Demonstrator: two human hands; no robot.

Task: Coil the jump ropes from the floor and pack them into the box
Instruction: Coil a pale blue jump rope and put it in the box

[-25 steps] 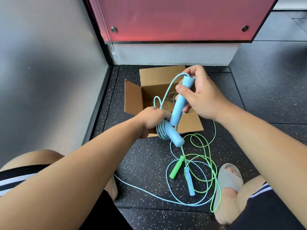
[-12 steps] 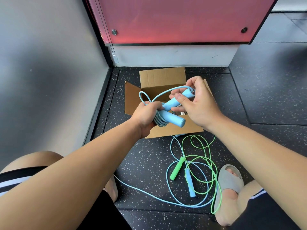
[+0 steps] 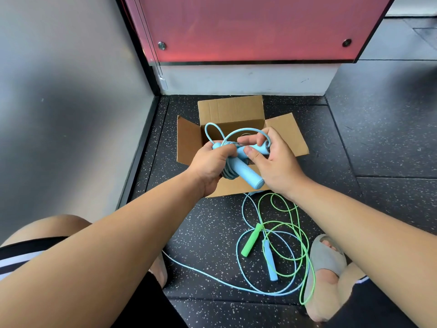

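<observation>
I hold a coiled light-blue jump rope (image 3: 246, 172) over the open cardboard box (image 3: 233, 110). My left hand (image 3: 211, 162) grips the bundled cord and one thick blue handle. My right hand (image 3: 274, 159) pinches the second handle, which lies crosswise on top of the first. A loop of blue cord arches above both hands. On the floor in front of the box lie a green jump rope (image 3: 253, 239) and another blue jump rope (image 3: 269, 261), their cords tangled in loose loops.
The box sits in a corner, with a grey wall (image 3: 71, 114) on the left and a red panel (image 3: 248, 29) on a white base behind. My knees and a grey slipper (image 3: 326, 259) flank the loose ropes on the dark speckled floor.
My right hand swung the upright handle down across the bundle. Both hands moved forward over the box opening.
</observation>
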